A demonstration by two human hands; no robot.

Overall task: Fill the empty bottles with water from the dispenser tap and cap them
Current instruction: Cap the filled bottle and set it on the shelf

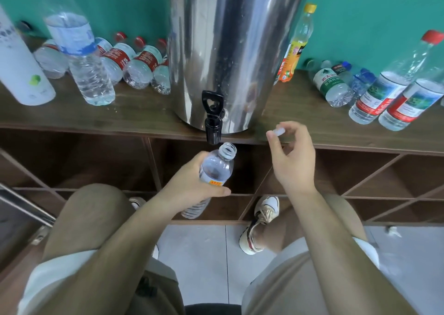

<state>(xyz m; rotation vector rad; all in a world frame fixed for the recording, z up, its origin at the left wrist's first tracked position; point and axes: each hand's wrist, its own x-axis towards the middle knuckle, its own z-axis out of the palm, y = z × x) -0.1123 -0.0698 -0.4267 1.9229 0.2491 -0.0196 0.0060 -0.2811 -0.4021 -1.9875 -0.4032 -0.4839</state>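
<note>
We read white Chinese characters on the green label of a lying bottle on the wooden counter. The orange strip on the clear bottle in our left hand is too small to read. That hand's fingers wrap this ribbed plastic bottle, uncapped and tilted, mouth just below the black tap of the shiny steel dispenser. Our right hand pinches a white cap nearby.
</note>
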